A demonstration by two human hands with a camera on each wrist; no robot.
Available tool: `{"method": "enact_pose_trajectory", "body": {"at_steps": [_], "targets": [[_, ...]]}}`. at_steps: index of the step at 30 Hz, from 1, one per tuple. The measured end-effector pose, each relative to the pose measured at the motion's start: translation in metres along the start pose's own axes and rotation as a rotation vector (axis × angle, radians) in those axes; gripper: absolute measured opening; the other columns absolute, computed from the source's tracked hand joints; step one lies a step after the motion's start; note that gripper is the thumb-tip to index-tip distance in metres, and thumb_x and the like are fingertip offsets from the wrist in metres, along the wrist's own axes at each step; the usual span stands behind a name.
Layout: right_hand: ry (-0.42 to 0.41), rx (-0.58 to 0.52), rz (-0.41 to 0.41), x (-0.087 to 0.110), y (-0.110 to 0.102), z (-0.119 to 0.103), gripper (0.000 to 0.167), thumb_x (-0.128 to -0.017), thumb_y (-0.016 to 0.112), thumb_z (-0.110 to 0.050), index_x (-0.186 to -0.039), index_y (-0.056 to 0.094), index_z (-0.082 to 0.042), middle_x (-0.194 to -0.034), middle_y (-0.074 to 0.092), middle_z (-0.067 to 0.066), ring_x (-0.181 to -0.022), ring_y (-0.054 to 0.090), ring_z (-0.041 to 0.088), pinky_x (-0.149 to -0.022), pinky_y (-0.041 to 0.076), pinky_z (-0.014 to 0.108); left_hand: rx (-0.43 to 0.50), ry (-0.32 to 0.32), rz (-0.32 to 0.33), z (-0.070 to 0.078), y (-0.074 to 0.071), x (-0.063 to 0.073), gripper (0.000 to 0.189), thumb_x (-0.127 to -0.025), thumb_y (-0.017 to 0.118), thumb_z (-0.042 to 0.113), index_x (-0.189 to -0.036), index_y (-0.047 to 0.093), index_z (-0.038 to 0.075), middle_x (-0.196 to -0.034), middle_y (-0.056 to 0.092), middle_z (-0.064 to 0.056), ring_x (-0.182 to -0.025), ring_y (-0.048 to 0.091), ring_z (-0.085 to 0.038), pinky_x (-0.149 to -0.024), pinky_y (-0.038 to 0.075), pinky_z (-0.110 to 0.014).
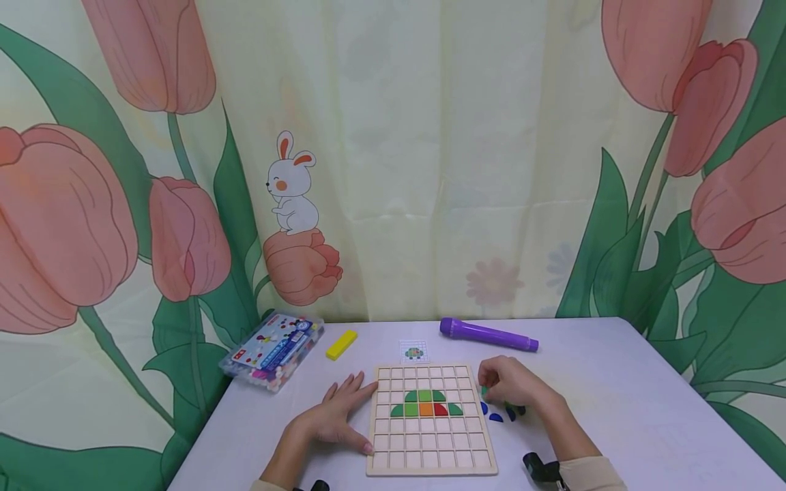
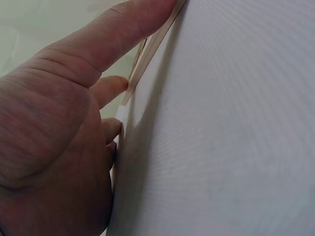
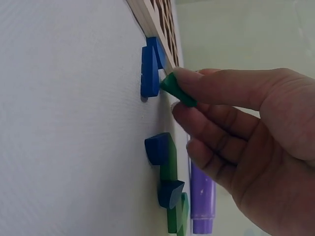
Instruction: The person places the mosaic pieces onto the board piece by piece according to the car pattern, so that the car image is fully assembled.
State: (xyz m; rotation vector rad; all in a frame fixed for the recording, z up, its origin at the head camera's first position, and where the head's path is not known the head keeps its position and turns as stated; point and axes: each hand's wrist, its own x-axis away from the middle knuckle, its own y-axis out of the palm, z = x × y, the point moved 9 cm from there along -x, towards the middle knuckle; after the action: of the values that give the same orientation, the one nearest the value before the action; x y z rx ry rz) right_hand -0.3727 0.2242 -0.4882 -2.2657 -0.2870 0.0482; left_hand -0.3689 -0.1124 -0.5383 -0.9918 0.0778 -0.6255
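A wooden grid board (image 1: 432, 460) lies flat on the table, with green, orange and red tiles (image 1: 425, 409) set in two of its rows. My left hand (image 1: 336, 414) rests along the board's left side, fingers spread, thumb and fingertips at the rim. In the right wrist view, my right hand (image 3: 236, 118) pinches a small green quarter-round tile (image 3: 178, 90) between thumb and fingers, just beside the board's right edge. Close by lie loose blue tiles (image 3: 150, 71) and green tiles (image 3: 169, 162), partly covered by this hand in the head view.
Behind the board lies a small pattern card (image 1: 414, 351). A purple marker-shaped tube (image 1: 489, 335) is at the back right. Toward the back left are a yellow block (image 1: 341, 345) and a clear plastic case (image 1: 273, 351) with a printed lid. A tulip-print curtain (image 1: 393, 170) hangs behind the table.
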Motion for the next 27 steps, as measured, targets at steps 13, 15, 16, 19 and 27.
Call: {"method": "enact_pose_trajectory", "body": {"at_steps": [13, 15, 16, 19, 27], "targets": [[-0.064, -0.058, 0.142, -0.001, -0.017, -0.010, 0.012, -0.091, 0.077, -0.002, -0.098, 0.074, -0.012, -0.087, 0.069, -0.004, -0.082, 0.059, 0.015, -0.074, 0.053, 0.026, 0.006, -0.003, 0.000, 0.001, -0.001, 0.001, 0.116, -0.066, 0.089, 0.066, -0.163, 0.033, 0.035, -0.176, 0.012, -0.012, -0.163, 0.002, -0.038, -0.127, -0.002, -0.068], [-0.094, -0.074, 0.152, -0.002, -0.018, -0.015, 0.012, -0.092, 0.076, -0.003, -0.100, 0.075, -0.011, -0.088, 0.070, -0.004, -0.083, 0.061, 0.015, -0.075, 0.054, 0.024, 0.003, -0.007, 0.001, 0.000, -0.001, 0.001, 0.116, -0.066, 0.089, 0.066, -0.163, 0.033, 0.036, -0.176, 0.012, -0.012, -0.163, 0.002, -0.037, -0.127, -0.002, -0.068], [-0.109, -0.084, 0.155, -0.002, -0.018, -0.019, 0.012, -0.092, 0.076, -0.003, -0.100, 0.075, -0.011, -0.089, 0.071, -0.004, -0.083, 0.061, 0.015, -0.076, 0.055, 0.024, 0.002, -0.008, 0.002, 0.000, 0.000, 0.001, 0.117, -0.066, 0.089, 0.066, -0.163, 0.033, 0.036, -0.176, 0.012, -0.012, -0.163, 0.002, -0.037, -0.127, -0.002, -0.068], [-0.134, -0.095, 0.162, -0.002, -0.015, -0.027, 0.012, -0.092, 0.076, -0.002, -0.101, 0.076, -0.010, -0.090, 0.071, -0.005, -0.083, 0.062, 0.015, -0.076, 0.055, 0.024, -0.001, -0.007, 0.003, 0.000, -0.001, 0.001, 0.117, -0.066, 0.089, 0.066, -0.163, 0.033, 0.036, -0.176, 0.012, -0.012, -0.163, 0.002, -0.037, -0.127, -0.001, -0.068], [-0.183, -0.094, 0.154, -0.004, -0.003, -0.042, 0.012, -0.092, 0.077, -0.004, -0.102, 0.077, -0.010, -0.090, 0.073, -0.003, -0.082, 0.061, 0.014, -0.075, 0.055, 0.022, 0.000, -0.009, 0.002, 0.000, 0.000, 0.000, 0.117, -0.065, 0.089, 0.067, -0.163, 0.033, 0.036, -0.176, 0.011, -0.011, -0.164, 0.002, -0.037, -0.127, -0.002, -0.068]]}}
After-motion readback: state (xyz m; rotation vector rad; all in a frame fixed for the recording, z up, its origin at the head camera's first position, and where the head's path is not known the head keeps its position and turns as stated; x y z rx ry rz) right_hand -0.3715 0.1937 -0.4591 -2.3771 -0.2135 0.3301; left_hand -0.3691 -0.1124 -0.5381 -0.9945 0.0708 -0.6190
